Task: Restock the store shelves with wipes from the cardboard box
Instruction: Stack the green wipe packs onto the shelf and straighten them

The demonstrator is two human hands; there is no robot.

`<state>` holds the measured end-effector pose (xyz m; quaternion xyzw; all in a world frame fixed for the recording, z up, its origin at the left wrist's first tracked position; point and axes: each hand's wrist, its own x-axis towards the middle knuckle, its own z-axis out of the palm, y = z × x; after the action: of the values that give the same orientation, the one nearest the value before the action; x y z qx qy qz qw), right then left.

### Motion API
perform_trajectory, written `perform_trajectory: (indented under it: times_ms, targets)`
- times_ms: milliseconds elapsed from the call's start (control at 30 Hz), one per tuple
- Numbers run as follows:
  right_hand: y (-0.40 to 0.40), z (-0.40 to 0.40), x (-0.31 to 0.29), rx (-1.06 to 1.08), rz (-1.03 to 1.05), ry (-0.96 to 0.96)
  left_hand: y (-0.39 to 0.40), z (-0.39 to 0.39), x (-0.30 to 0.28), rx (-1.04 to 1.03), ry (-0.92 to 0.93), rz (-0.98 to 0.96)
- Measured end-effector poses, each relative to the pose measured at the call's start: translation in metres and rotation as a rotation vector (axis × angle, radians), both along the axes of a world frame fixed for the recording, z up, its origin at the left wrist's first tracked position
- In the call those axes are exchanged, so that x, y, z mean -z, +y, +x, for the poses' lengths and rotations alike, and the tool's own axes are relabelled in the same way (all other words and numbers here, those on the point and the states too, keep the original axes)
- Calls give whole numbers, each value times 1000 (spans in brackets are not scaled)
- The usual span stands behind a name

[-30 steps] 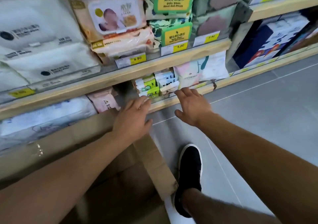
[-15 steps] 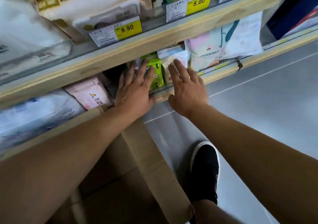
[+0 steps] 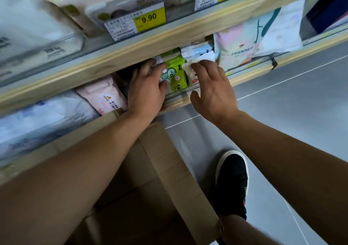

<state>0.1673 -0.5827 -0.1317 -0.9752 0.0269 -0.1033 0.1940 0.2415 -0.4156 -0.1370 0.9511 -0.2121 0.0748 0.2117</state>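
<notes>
While both hands work inside the low shelf bay, the shelves (image 3: 143, 48) fill the upper half of the view, wooden front rails running left to right.

- Cardboard box (image 3: 169, 171) on the floor below the bottom rail, flaps open; its inside is dark and I cannot tell what remains in it.
- Large white packs (image 3: 47, 116) at the left end of the bottom shelf, a pink pack (image 3: 102, 96) just beside them.
- Left hand (image 3: 146, 92) over the front rail, fingers lightly bent, pressing against the left side of the green wipes pack (image 3: 176, 75); not closed round it.
- Right hand (image 3: 213, 88) with fingers spread, tips touching the small pale wipes pack (image 3: 190, 72) next to the green one; nothing held.
- Price tag 9.90 (image 3: 149, 18) on the rail above.

Judgement: the step is squaring the small packs at the front edge. Best done by pushing both sides inward together, keeping packs upright and labels outward, leaving the dark gap left of the green pack open for further stock.
</notes>
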Motion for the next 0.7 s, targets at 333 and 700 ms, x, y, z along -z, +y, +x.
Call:
perform_trajectory:
  times_ms: [333, 700]
  targets:
    - [-6, 6, 5, 106, 111, 8, -16, 5, -9, -31, -51, 33]
    - [-34, 19, 11, 291, 512, -67, -78, 9, -16, 109, -30, 60]
